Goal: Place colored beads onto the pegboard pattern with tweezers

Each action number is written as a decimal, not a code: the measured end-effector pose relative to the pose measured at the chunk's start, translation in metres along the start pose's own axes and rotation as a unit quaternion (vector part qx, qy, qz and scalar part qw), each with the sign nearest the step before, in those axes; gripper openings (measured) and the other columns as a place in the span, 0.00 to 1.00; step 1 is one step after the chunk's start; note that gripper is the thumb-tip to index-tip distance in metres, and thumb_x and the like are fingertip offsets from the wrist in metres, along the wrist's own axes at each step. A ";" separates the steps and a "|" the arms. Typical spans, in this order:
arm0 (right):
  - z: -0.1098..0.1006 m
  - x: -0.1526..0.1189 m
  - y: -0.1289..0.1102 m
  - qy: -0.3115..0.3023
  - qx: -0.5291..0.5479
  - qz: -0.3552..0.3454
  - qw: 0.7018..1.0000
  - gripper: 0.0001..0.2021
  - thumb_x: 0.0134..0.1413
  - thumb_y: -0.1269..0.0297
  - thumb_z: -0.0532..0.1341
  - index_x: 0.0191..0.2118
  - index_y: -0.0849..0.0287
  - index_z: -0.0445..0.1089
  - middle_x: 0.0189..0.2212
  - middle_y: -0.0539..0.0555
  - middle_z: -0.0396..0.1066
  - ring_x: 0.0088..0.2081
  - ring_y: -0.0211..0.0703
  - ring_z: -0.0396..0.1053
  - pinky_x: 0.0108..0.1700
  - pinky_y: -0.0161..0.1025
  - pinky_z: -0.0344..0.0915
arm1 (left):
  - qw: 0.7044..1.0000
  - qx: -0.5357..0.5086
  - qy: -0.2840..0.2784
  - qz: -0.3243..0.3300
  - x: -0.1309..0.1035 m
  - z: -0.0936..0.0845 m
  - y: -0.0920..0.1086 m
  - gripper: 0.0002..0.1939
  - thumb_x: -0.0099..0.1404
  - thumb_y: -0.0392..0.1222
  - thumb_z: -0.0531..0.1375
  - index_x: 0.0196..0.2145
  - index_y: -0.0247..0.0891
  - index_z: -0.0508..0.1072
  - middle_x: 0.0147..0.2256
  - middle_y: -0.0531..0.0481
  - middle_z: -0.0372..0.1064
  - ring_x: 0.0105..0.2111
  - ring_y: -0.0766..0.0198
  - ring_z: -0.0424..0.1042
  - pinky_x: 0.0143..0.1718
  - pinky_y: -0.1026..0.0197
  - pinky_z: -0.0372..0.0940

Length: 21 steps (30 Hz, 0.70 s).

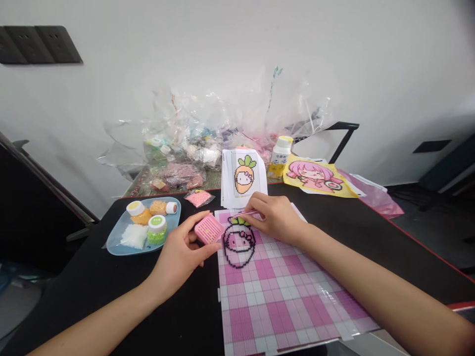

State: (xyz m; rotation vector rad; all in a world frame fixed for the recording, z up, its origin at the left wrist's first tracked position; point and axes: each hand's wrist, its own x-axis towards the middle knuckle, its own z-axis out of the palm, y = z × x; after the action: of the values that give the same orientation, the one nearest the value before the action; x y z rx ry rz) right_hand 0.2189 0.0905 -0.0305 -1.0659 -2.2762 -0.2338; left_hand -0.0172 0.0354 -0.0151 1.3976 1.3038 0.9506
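L hand (181, 251) grips box (210, 219) beside board (267, 296), prob. so beads (208, 231) sit close, w/ R hand (275, 215) pinching slim tool (243, 214), card (240, 197) propped behind for ref.

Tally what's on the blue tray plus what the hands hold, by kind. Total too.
Orange jars: 2, on the tray
Green jar: 1, on the tray
White packet: 1, on the tray
Pink box: 1, in the left hand
Thin pink tool: 1, in the right hand
Total: 6
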 end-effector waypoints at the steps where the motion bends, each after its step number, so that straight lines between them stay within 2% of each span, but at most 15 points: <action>1: 0.000 0.000 0.000 0.000 0.001 0.000 1.000 0.13 0.60 0.56 0.62 0.31 0.61 0.71 0.31 0.51 0.74 0.26 0.35 0.68 0.25 0.34 0.51 | 1.000 0.000 -0.001 -0.001 0.000 0.000 0.001 0.40 0.49 0.44 0.70 0.58 0.36 0.63 0.42 0.43 0.75 0.31 0.61 0.71 0.19 0.67 0.62; 21: -0.001 0.001 0.001 0.010 0.006 -0.013 1.000 0.12 0.60 0.57 0.62 0.31 0.60 0.71 0.31 0.52 0.74 0.25 0.35 0.68 0.25 0.34 0.54 | 1.000 -0.003 -0.008 -0.003 0.000 0.000 0.003 0.41 0.50 0.44 0.70 0.59 0.35 0.62 0.42 0.43 0.75 0.31 0.61 0.70 0.20 0.67 0.62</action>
State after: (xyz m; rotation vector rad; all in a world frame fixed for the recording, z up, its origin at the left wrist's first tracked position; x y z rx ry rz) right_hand 0.2196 0.0907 -0.0292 -1.0229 -2.2718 -0.2393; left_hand -0.0167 0.0360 -0.0126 1.3922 1.2907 0.9360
